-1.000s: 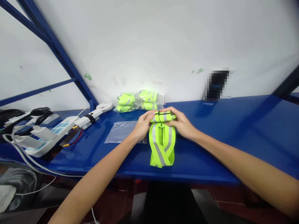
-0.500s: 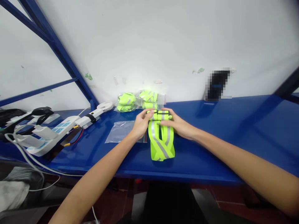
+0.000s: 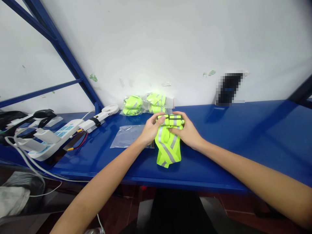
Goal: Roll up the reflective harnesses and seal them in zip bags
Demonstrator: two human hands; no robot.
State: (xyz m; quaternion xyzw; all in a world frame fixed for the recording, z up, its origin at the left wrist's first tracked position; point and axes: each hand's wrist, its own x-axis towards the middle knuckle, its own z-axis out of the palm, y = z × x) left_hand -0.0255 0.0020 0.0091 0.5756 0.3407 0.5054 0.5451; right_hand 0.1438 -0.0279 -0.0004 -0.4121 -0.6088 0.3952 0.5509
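A neon yellow reflective strap (image 3: 168, 149) with silver stripes lies on the blue table, its upper end folded into a bundle with black parts and its lower end in crossed loops. My left hand (image 3: 151, 129) grips the left side of the bundle, thumb on top. On the right side, my right hand (image 3: 188, 130) has its fingers wrapped round the bundle's edge. A flat clear plastic bag (image 3: 126, 136) lies left of the strap, partly under my left hand. Two bagged neon bundles, one on the left (image 3: 132, 105) and one on the right (image 3: 156, 102), rest against the wall.
At the left are a white power strip (image 3: 57, 138) with plugs and cables, a white handheld fan (image 3: 110, 110) and a black headset-like item (image 3: 44, 113). A pixelated dark object (image 3: 229, 89) leans on the wall at the right. The blue table's front edge (image 3: 185, 184) runs below.
Both hands and the folded bundle have shifted slightly right. The hanging loops have narrowed and twisted, and the gap between them has shrunk. My right fingers have closed in on the bundle.
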